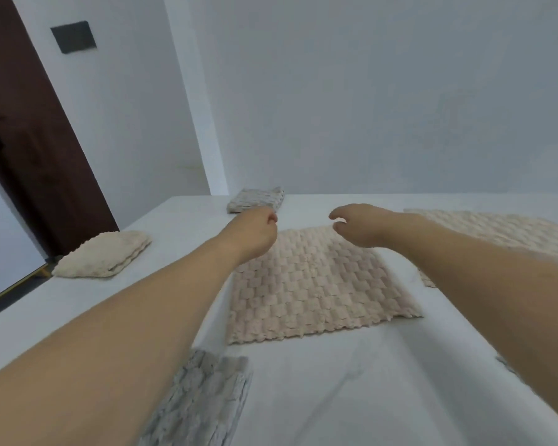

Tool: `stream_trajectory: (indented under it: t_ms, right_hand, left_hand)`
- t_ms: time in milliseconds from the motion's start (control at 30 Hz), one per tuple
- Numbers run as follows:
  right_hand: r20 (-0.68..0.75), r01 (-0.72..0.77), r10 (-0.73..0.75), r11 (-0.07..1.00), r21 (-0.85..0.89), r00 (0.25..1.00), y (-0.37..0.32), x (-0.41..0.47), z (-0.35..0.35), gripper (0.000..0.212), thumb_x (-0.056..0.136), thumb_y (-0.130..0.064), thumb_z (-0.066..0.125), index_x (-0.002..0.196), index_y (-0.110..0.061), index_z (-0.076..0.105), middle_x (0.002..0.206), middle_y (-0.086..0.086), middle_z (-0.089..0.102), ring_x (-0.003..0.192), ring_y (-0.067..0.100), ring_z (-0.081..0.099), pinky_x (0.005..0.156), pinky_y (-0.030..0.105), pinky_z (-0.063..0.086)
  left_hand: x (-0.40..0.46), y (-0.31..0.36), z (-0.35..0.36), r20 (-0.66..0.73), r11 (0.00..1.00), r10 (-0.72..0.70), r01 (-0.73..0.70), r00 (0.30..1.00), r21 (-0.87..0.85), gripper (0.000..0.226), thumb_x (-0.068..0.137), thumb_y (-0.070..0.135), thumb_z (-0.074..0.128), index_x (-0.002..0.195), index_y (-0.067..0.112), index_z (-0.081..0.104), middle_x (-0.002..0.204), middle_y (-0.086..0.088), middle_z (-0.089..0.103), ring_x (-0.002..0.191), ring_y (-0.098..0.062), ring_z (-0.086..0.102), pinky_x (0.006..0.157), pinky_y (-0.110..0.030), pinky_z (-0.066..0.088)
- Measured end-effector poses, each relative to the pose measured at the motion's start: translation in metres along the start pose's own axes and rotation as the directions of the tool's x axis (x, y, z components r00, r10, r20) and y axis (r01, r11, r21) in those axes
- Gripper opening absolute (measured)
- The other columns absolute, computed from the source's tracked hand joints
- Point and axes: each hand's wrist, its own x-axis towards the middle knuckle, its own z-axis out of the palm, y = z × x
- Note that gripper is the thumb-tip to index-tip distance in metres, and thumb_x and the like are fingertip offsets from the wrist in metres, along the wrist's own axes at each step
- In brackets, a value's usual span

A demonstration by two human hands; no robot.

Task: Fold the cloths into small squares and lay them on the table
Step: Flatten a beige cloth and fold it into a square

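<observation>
A beige textured cloth (316, 284) lies spread flat in the middle of the white table (335, 397). My left hand (255, 231) hovers over its far left corner with loosely curled fingers, and I see nothing in it. Over the far right corner, my right hand (358, 225) has thumb and fingers apart and holds nothing. That corner and the left one are partly hidden by the hands. A folded grey cloth (255, 199) lies at the table's far edge. A folded beige cloth (103, 254) lies at the left edge.
Another beige cloth (503, 233) lies flat at the right, partly under my right arm. A grey cloth (203, 400) lies unfolded at the near edge under my left arm. White walls stand behind the table, and a dark door (29, 140) is at the left.
</observation>
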Motion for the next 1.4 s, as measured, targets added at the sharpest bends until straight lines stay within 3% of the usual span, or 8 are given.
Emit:
stream_trajectory:
  t_ms: [333,467,667,800,967,1133,1267,1400]
  right_hand:
    - [0.047,-0.087,0.09,0.993,-0.081,0.995,0.027,0.073,0.084,0.058,0.102,-0.042,0.009,0.155,-0.019,0.003,0.163,0.001,-0.004,0.149,0.023,-0.003,0.12,0.047,-0.001]
    - [-0.007,-0.244,0.246,0.957,-0.158,0.969,0.054,0.069,0.067,0.06,0.102,-0.039,0.01,0.154,-0.011,0.005,0.163,0.005,-0.003,0.149,0.026,-0.001,0.12,0.049,0.001]
    - [0.033,0.077,-0.074,0.993,-0.089,0.997,0.006,0.047,0.077,0.057,0.103,-0.041,0.011,0.155,-0.018,0.003,0.163,-0.001,-0.003,0.149,0.016,-0.003,0.121,0.04,-0.001]
    - [0.035,-0.137,0.142,0.983,-0.118,0.989,0.042,0.022,0.072,0.058,0.103,-0.04,0.011,0.155,-0.015,0.005,0.163,0.004,-0.001,0.149,0.022,0.0,0.12,0.046,0.002]
    - [-0.16,0.054,-0.075,0.99,-0.134,0.984,0.019,-0.03,0.046,0.028,0.091,-0.03,0.043,0.118,-0.022,0.044,0.121,-0.002,0.048,0.11,0.02,0.048,0.096,0.036,0.042]
    - [0.366,0.148,-0.109,0.986,-0.079,0.924,-0.006,-0.075,0.044,0.049,0.065,-0.057,0.058,0.106,-0.039,0.039,0.109,-0.013,0.042,0.107,0.014,0.041,0.094,0.038,0.043]
    - [0.346,0.086,-0.018,0.979,-0.183,0.938,-0.004,-0.098,0.04,0.051,0.07,-0.038,0.061,0.116,-0.033,0.038,0.115,-0.008,0.042,0.108,0.017,0.041,0.093,0.035,0.043]
    - [0.346,-0.018,0.115,0.962,-0.272,0.931,0.001,-0.117,0.02,0.016,0.086,-0.013,0.047,0.098,-0.013,0.057,0.089,0.004,0.06,0.074,0.019,0.054,0.058,0.025,0.041]
  left_hand:
    - [0.07,-0.063,0.093,0.217,0.954,-0.113,0.046,0.97,0.295,0.061,0.102,0.045,0.013,0.157,0.02,0.006,0.165,0.002,0.0,0.151,-0.019,-0.001,0.121,-0.045,-0.001]
    - [0.064,-0.103,0.063,0.067,0.882,-0.328,0.28,0.942,0.38,0.063,0.1,0.04,0.012,0.155,0.009,0.011,0.164,-0.006,0.007,0.15,-0.025,0.003,0.12,-0.05,0.0]
    - [0.03,-0.041,0.092,0.177,0.971,-0.005,-0.038,0.984,0.237,0.061,0.103,0.042,0.014,0.157,0.014,0.007,0.165,-0.001,0.001,0.151,-0.019,-0.002,0.121,-0.043,-0.003]
    - [0.021,-0.074,0.061,0.123,0.872,-0.23,0.148,0.965,0.467,0.063,0.101,0.043,0.014,0.156,0.013,0.009,0.165,-0.005,0.001,0.151,-0.024,-0.001,0.12,-0.048,-0.004]
    - [-0.043,-0.02,0.022,0.226,0.984,0.083,-0.116,0.971,0.137,0.028,0.085,0.043,0.05,0.108,0.027,0.047,0.109,0.006,0.053,0.097,-0.016,0.053,0.084,-0.039,0.049]
    - [-0.081,0.014,0.034,0.406,0.859,0.214,-0.369,0.888,0.354,0.009,0.079,0.029,0.051,0.083,0.023,0.045,0.088,0.005,0.051,0.076,-0.015,0.052,0.062,-0.032,0.044]
    - [-0.078,0.013,0.041,0.337,0.866,0.193,-0.322,0.921,0.384,0.01,0.083,0.008,0.047,0.076,0.016,0.046,0.078,0.0,0.052,0.071,-0.02,0.05,0.053,-0.031,0.037]
    - [-0.085,0.022,0.027,0.487,0.986,0.089,-0.146,0.869,0.08,0.024,0.084,0.01,0.048,0.063,0.019,0.041,0.061,0.002,0.047,0.057,-0.016,0.044,0.051,-0.027,0.033]
